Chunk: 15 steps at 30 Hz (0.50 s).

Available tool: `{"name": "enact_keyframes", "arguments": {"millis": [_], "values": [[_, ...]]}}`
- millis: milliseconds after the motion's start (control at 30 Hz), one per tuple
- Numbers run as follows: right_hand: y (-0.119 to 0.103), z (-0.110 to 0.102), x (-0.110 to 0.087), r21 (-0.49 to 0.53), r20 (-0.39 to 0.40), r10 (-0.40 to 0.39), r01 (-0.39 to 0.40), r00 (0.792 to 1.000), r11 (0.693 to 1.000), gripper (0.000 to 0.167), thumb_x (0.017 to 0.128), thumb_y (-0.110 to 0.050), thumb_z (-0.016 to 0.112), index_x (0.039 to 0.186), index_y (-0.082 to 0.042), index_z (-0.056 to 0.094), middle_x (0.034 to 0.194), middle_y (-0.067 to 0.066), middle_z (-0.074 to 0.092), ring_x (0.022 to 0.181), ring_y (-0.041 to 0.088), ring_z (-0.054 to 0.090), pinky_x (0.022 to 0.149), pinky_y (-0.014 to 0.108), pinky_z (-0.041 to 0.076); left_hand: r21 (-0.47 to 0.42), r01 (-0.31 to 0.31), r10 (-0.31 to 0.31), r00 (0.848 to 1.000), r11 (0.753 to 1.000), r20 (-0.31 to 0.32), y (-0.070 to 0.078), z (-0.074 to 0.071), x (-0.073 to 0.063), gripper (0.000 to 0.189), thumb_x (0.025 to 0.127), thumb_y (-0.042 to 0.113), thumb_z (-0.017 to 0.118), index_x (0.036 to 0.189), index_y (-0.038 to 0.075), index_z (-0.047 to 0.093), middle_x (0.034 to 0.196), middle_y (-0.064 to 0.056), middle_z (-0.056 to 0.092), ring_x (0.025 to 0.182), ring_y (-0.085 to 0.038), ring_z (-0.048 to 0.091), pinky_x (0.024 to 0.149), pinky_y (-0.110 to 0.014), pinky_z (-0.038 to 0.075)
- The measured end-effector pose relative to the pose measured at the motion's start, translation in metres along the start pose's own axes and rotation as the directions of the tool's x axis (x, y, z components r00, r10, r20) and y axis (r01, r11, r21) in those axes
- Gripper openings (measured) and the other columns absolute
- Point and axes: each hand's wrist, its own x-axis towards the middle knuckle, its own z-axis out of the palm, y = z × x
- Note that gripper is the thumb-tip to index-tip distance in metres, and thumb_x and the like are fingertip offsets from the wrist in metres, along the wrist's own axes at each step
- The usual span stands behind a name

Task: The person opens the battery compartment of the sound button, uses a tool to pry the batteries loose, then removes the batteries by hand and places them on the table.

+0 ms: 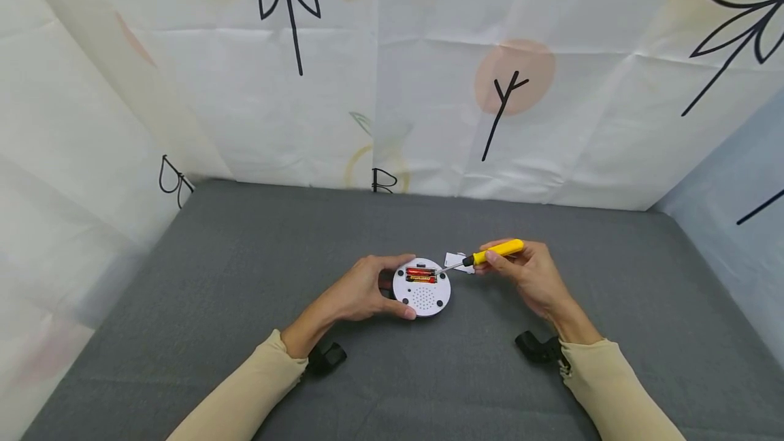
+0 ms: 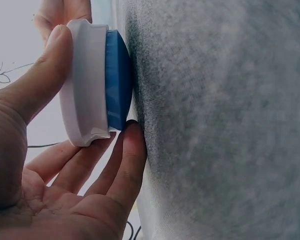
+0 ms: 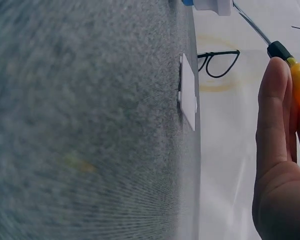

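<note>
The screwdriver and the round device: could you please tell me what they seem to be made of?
Screwdriver: the shaft looks like smooth metal, silvery and shiny; the handle is probably plastic, evenly yellow and smooth. Round device: its white body looks like satin hard plastic, with crisp moulded edges; the blue part, evenly coloured and matte, is likely plastic too.

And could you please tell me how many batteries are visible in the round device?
2: in the head view, the upper battery and the lower battery lie side by side in the round device. No others show.

Beige sleeves (image 1: 245, 390), black wrist cameras (image 1: 537, 347)
</note>
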Motion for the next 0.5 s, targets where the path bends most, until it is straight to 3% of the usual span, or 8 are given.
{"name": "enact_keyframes", "arguments": {"millis": [300, 500], "values": [[0.0, -0.002, 0.001, 0.168, -0.023, 0.059, -0.055, 0.998, 0.984, 0.017, 0.099, 0.01, 0.057, 0.109, 0.008, 0.07, 0.103, 0.011, 0.073, 0.086, 0.022, 0.073, 0.081, 0.035, 0.059, 0.022, 0.004, -0.004, 1.0, 1.0, -0.005, 0.0, 0.0, -0.001, 0.092, 0.071, 0.021, 0.095, 0.149, 0.002, 0.049, 0.133, -0.01, 0.064, 0.112, -0.016, 0.066, 0.093, -0.032, 0.054], [-0.008, -0.003, 0.003, 0.111, -0.046, 0.045, -0.04, 0.998, 0.993, 0.014, 0.099, 0.006, 0.06, 0.109, 0.009, 0.069, 0.102, 0.01, 0.073, 0.085, 0.022, 0.074, 0.079, 0.036, 0.059, 0.007, -0.014, 0.014, 1.0, 1.0, 0.001, 0.0, -0.001, -0.001, 0.092, 0.073, 0.022, 0.094, 0.15, 0.002, 0.048, 0.131, -0.009, 0.066, 0.11, -0.015, 0.067, 0.093, -0.031, 0.054]]}}
